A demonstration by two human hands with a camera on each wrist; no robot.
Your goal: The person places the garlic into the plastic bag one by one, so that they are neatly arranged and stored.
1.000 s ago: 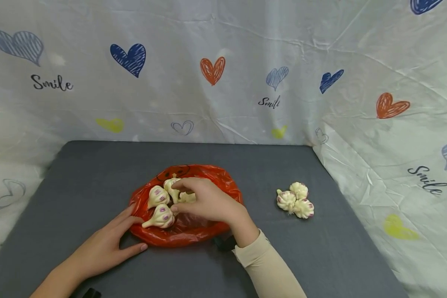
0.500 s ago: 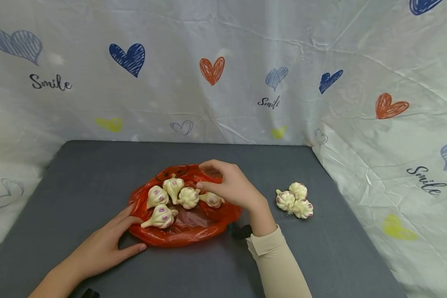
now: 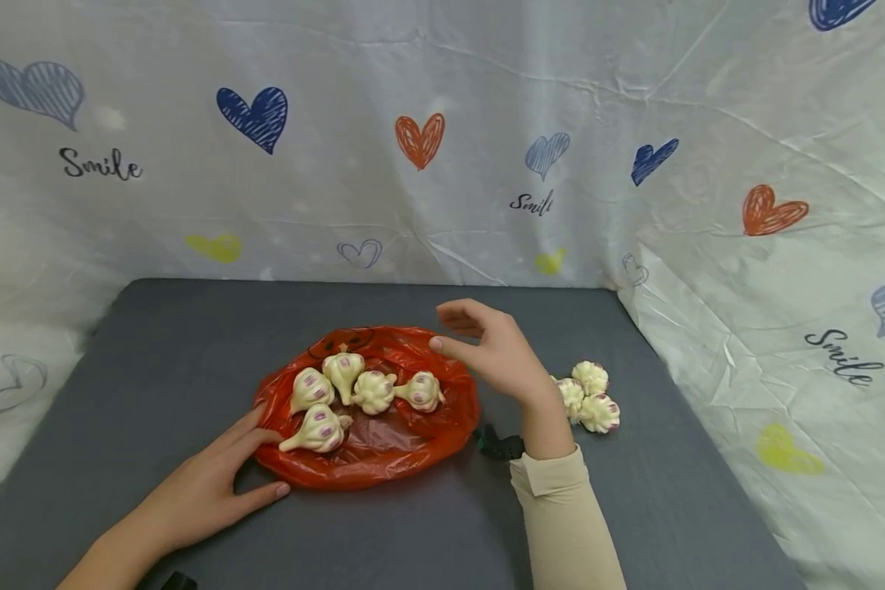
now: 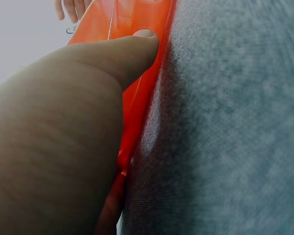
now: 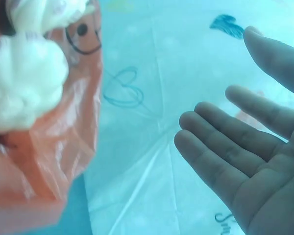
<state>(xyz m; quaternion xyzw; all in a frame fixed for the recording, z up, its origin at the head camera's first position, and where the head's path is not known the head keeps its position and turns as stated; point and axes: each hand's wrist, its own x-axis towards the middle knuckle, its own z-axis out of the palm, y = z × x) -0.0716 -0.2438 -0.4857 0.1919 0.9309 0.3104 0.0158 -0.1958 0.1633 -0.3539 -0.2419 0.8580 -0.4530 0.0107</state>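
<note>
Far left: left hand (image 3: 206, 483), fingers extended and touching the left rim of the open red plastic bag (image 3: 383, 438), thumb spread away from them beside the near edge. Behind the left fingers, toward the bottom of the head view: black object (image 3: 179, 581), only partly visible.

Right of the left fingers, inside the bag: five garlic bulbs — nearest, the low bulb (image 3: 317, 428) and the bulb directly beyond (image 3: 313, 387); then the upright bulb (image 3: 342, 370); then the middle bulb (image 3: 374, 392); last, the right-hand bulb (image 3: 422, 392), closest to the right fingers.

Beyond that bulb, raised beside the right rim: right hand (image 3: 490, 348), fingers loosely extended and slightly apart, thumb held off from them. Below the right fingers: black wrist device (image 3: 503, 445) and cream sleeve (image 3: 568, 508).

Right of the right fingers: cluster of three garlic bulbs (image 3: 593, 397) — partly hidden by the wrist — on the dark grey worktop (image 3: 671, 492). Behind all fingers: white drape (image 3: 472, 221) with printed hearts.
</note>
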